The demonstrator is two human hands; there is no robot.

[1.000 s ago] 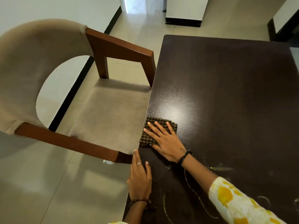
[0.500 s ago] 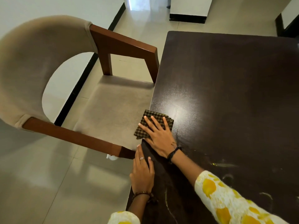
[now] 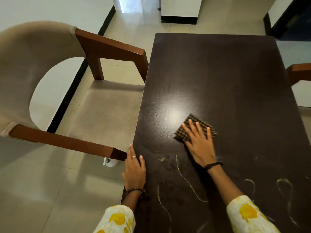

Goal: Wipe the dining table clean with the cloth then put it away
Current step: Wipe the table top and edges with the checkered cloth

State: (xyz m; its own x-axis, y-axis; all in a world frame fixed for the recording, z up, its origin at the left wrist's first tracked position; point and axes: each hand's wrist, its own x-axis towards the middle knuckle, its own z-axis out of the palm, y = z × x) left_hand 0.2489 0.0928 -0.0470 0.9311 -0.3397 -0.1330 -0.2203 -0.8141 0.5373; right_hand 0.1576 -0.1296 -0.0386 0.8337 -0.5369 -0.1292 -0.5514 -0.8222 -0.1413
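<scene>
The dark brown dining table [image 3: 227,78] fills the right half of the view. A folded brown checked cloth [image 3: 191,126] lies flat on it near the middle. My right hand [image 3: 199,145] presses down on the cloth with fingers spread, covering its near part. My left hand [image 3: 134,170] rests flat on the table's left edge, holding nothing. Pale yellowish wet streaks [image 3: 188,182] curve across the near part of the tabletop.
A beige upholstered chair with brown wooden arms [image 3: 67,143] stands against the table's left side. A small white object [image 3: 110,163] sits on the tiled floor under the chair arm. Another chair's arm [image 3: 299,71] pokes in at the right edge.
My right hand has slid the cloth rightward from the table's left edge toward the middle. My left hand has stayed on the left edge. The view has shifted.
</scene>
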